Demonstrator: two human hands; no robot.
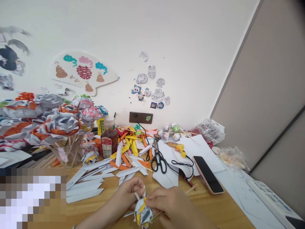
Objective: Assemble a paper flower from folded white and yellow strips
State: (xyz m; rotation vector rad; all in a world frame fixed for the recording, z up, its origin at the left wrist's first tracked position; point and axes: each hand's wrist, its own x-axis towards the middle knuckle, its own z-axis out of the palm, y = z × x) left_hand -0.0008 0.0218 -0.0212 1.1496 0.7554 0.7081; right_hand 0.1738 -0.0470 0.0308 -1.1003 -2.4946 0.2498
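A white and yellow folded-paper flower (142,213) is held low in front of me, over the wooden table. The fingers of my left hand (131,192) are pinched at its top edge on a white paper petal. From the right side, my right hand (168,202) grips the flower with its fingertips against the folds. A thin wooden stick (156,217) shows below the right fingers. Loose white folded-paper strips (87,187) lie to the left of my hands. Black-handled scissors (159,162) rest on white paper just beyond them.
A yellow glue gun (177,149) with a black cord and a phone (208,175) lie to the right. A bottle of red-brown liquid (109,140) stands behind the strips. At left, a clear container (68,151) holds large paper flowers (56,127). A wall socket (141,117) is behind.
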